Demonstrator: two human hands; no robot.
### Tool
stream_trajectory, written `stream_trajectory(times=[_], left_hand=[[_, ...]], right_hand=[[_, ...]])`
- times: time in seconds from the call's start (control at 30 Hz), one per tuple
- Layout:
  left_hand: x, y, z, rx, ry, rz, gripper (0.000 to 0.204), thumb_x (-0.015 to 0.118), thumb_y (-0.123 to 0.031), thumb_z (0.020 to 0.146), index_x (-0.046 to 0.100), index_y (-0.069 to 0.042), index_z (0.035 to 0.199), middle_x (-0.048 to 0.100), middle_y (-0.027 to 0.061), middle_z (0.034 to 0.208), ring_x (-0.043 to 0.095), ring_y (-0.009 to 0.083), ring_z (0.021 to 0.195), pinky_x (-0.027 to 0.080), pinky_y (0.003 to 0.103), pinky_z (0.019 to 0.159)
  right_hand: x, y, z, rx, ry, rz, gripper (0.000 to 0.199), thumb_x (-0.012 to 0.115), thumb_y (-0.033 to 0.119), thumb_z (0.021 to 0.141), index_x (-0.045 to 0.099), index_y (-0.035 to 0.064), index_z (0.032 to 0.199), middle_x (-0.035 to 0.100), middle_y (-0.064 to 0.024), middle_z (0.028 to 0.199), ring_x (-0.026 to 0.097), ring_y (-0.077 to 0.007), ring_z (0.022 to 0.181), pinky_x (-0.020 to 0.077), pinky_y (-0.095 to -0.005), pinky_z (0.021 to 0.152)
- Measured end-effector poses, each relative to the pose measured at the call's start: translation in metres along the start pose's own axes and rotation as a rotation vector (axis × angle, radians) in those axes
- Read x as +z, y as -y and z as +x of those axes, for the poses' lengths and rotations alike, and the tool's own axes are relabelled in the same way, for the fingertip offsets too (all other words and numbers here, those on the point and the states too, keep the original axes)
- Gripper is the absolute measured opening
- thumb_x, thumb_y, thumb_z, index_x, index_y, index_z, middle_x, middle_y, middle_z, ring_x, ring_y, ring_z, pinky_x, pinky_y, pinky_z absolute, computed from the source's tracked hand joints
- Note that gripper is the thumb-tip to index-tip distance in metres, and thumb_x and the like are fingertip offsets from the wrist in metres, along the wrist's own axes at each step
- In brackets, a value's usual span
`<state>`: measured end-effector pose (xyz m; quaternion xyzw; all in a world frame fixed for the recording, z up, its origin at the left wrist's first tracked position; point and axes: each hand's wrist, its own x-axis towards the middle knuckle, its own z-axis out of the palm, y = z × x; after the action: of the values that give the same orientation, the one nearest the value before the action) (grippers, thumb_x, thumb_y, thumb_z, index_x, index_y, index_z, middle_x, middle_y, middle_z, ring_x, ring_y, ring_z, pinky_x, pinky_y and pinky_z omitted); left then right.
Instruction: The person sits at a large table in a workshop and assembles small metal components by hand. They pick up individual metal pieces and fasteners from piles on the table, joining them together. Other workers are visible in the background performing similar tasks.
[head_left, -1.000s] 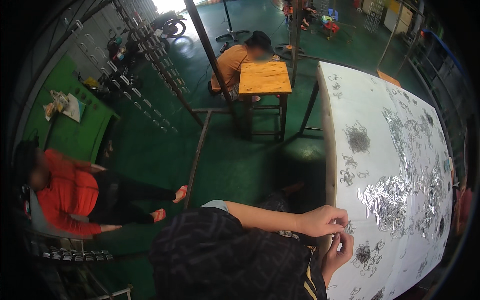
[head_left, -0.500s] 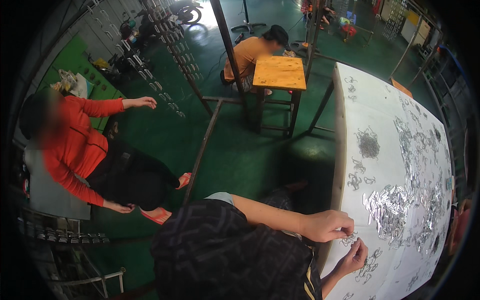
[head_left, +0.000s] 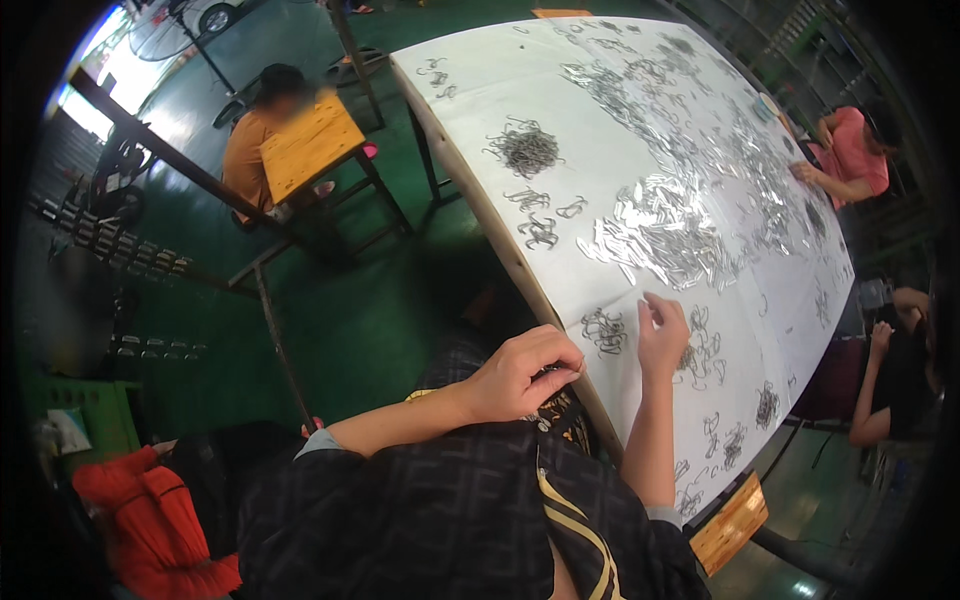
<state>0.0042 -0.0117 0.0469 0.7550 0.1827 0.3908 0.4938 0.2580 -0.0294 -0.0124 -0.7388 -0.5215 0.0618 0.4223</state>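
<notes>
Pulling left hand away from right hand, to the tabletop's edge. Pinching left fingers together, curling right fingers above the tabletop, hiding any grip. Having hooks in little piles, leaving many shiny bits loose on the tabletop.

The silvery pieces look like polished metal, glossy enough to throw white glints, while the thin hooks look like darker, duller wire. Beneath them, the white sheet looks smooth and papery, beside a table edge of matt wood. The stool has a smooth wooden top, the floor a sleek coated sheen, the garment soft matt cloth.
</notes>
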Motion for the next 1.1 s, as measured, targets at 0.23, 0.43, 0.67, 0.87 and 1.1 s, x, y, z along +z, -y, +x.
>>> stream_trajectory(times=[0.23, 0.43, 0.67, 0.87, 1.1], left_hand=[[0.004, -0.001, -0.002, 0.029, 0.018, 0.014, 0.013, 0.064, 0.006, 0.083, 0.061, -0.001, 0.093, 0.065, 0.0099, 0.093, 0.062, 0.026, 0.086, 0.05, 0.035, 0.076], [0.012, 0.0, -0.004, 0.018, -0.002, 0.033, 0.014, 0.065, 0.002, 0.082, 0.06, -0.002, 0.094, 0.063, 0.0095, 0.091, 0.059, 0.0276, 0.086, 0.048, 0.037, 0.075], [0.015, 0.004, -0.004, -0.018, -0.036, 0.041, 0.013, 0.065, 0.002, 0.082, 0.062, -0.001, 0.094, 0.064, 0.0099, 0.09, 0.061, 0.0276, 0.086, 0.049, 0.036, 0.075], [0.014, 0.008, 0.002, -0.131, -0.056, 0.099, 0.011, 0.063, 0.003, 0.084, 0.062, 0.0, 0.095, 0.064, 0.0104, 0.092, 0.063, 0.0225, 0.083, 0.051, 0.032, 0.074], [0.024, 0.009, 0.009, -0.129, -0.048, 0.123, 0.009, 0.064, -0.003, 0.085, 0.06, -0.002, 0.092, 0.059, 0.0129, 0.081, 0.059, 0.031, 0.075, 0.046, 0.038, 0.066]], right_hand=[[0.044, -0.018, 0.03, -0.065, 0.113, -0.3, 0.017, 0.069, 0.013, 0.082, 0.072, 0.0024, 0.095, 0.063, -0.0135, 0.089, 0.06, -0.0302, 0.088, 0.0474, -0.0398, 0.08], [0.048, -0.032, 0.043, 0.015, 0.165, -0.36, 0.013, 0.07, 0.011, 0.08, 0.07, 0.0024, 0.091, 0.064, -0.015, 0.091, 0.061, -0.0317, 0.087, 0.0481, -0.0411, 0.079], [0.024, -0.002, 0.024, 0.191, 0.261, 0.35, 0.012, 0.068, 0.004, 0.084, 0.067, -0.0015, 0.095, 0.068, -0.0085, 0.083, 0.061, -0.0171, 0.07, 0.0487, -0.0288, 0.067], [-0.007, 0.064, -0.026, 0.417, 0.345, 0.912, 0.016, 0.071, 0.003, 0.084, 0.067, -0.0039, 0.097, 0.067, -0.004, 0.082, 0.059, -0.0095, 0.071, 0.0484, -0.0235, 0.065], [-0.022, 0.079, -0.048, 0.308, 0.251, 0.726, 0.014, 0.073, 0.007, 0.082, 0.069, -0.004, 0.091, 0.069, -0.0047, 0.081, 0.062, -0.0089, 0.075, 0.0496, -0.0238, 0.071]])
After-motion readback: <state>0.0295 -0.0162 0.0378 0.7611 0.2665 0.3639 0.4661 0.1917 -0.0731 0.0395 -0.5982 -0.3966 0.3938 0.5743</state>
